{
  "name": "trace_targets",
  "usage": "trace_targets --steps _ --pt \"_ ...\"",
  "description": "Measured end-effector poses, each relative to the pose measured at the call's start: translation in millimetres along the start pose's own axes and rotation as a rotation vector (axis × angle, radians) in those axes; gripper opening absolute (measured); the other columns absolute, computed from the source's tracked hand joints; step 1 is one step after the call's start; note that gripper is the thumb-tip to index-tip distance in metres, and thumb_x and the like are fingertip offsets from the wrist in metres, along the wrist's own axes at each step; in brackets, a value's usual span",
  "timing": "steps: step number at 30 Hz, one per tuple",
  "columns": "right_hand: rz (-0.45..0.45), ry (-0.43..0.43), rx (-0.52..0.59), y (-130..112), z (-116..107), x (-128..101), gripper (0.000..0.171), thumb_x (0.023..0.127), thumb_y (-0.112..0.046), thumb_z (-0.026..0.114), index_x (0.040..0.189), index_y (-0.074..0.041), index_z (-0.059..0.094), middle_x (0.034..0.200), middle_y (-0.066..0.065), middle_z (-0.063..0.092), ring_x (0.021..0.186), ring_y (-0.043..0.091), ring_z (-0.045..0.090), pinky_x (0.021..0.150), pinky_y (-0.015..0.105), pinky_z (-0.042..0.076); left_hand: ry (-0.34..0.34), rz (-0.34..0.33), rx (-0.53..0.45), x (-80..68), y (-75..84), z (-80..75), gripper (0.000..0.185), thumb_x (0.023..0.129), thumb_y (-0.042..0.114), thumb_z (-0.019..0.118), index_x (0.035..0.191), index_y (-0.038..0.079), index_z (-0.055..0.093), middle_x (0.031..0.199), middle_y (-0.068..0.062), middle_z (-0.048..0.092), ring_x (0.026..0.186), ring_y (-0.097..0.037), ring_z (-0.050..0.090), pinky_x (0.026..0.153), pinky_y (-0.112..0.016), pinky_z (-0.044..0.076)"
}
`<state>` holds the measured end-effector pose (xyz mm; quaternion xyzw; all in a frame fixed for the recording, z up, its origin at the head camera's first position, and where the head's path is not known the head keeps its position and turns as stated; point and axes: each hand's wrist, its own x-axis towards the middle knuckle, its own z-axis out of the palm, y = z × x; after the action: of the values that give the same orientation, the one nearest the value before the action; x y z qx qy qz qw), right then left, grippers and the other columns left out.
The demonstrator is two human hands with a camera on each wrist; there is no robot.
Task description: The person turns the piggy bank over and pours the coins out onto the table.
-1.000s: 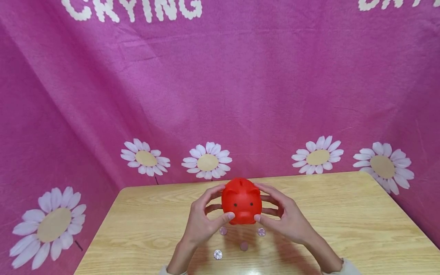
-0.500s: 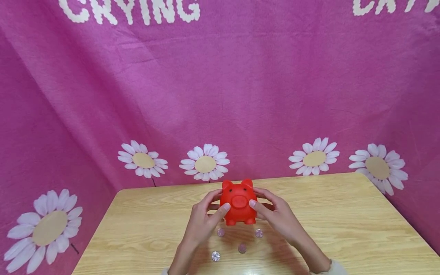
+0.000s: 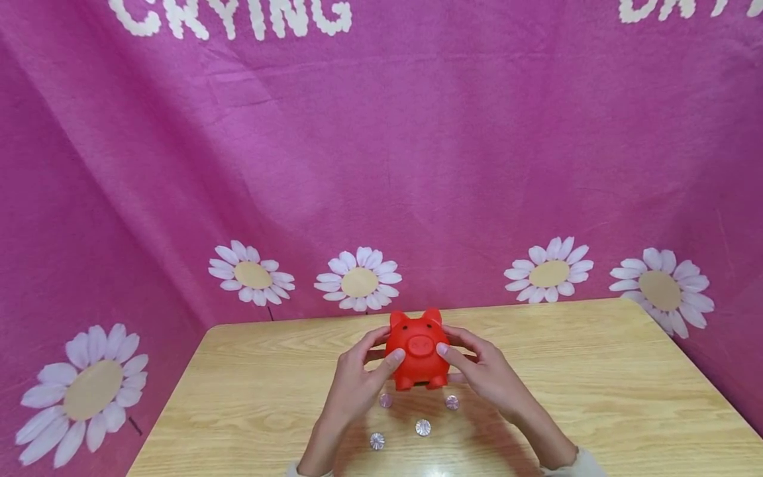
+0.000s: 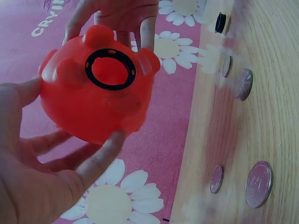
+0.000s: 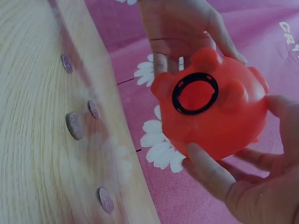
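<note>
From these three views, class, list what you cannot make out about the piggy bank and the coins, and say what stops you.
1. Piggy bank coin slot: head view shows only its face; wrist views show its underside.
2. Inside the bank: the black-ringed hole shows only red.
3. Coins: faces too small in head view, edge-on and blurred in wrist views.
4. Left hand and right hand: far fingers hidden behind the bank.
5. Black plug: small, blurred.

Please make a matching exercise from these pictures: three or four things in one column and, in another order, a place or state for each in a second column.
Things:
1. red piggy bank
2. coins
3. black ring
4. small black plug

Places or states:
A. lying flat on the wooden table
B. around the hole in the underside of the piggy bank
C. held above the table between the left hand and right hand
D. standing on the table beyond the coins

Pairs: 1-C, 2-A, 3-B, 4-D
</note>
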<state>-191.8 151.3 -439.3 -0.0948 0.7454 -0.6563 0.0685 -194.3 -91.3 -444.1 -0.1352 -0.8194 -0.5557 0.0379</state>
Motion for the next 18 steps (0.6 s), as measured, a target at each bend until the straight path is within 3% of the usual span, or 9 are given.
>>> trace_targets --steps 4,8,13,18 --pt "0.041 -0.006 -0.063 1.1 -0.6 -0.5 0.052 0.108 -0.032 0.065 0.150 -0.003 0.058 0.135 0.024 0.067 0.104 0.028 0.078 0.087 0.040 0.068 -0.031 -0.084 0.019 0.2 0.5 1.0 0.052 0.103 0.045 0.069 0.145 0.013 0.065 0.134 -0.017 0.074 0.109 -0.029 0.076 0.084 -0.038 0.068" --pt "0.067 -0.042 -0.039 3.2 -0.5 -0.8 0.053 0.109 -0.035 0.062 0.149 0.000 0.056 0.133 0.025 0.066 0.101 0.030 0.078 0.086 0.042 0.069 -0.044 -0.122 0.012 -0.8 1.1 1.8 0.054 0.103 0.048 0.068 0.143 0.012 0.067 0.132 -0.019 0.074 0.103 -0.028 0.077 0.077 -0.035 0.068" --pt "0.046 -0.018 -0.068 3.3 -1.1 -1.1 0.050 0.108 -0.033 0.064 0.149 -0.004 0.058 0.135 0.023 0.067 0.106 0.027 0.077 0.090 0.043 0.068 -0.043 -0.105 -0.025 -0.6 -0.1 1.3 0.054 0.103 0.045 0.070 0.145 0.012 0.065 0.136 -0.020 0.072 0.108 -0.030 0.077 0.077 -0.038 0.069" --pt "0.004 -0.017 -0.047 1.6 -2.4 -2.0 0.050 0.107 -0.027 0.066 0.151 -0.005 0.057 0.141 0.025 0.064 0.115 0.029 0.074 0.088 0.039 0.068 -0.033 -0.058 -0.018 0.3 -2.5 1.1 0.055 0.103 0.043 0.071 0.148 0.012 0.063 0.137 -0.019 0.072 0.115 -0.035 0.075 0.089 -0.040 0.068"
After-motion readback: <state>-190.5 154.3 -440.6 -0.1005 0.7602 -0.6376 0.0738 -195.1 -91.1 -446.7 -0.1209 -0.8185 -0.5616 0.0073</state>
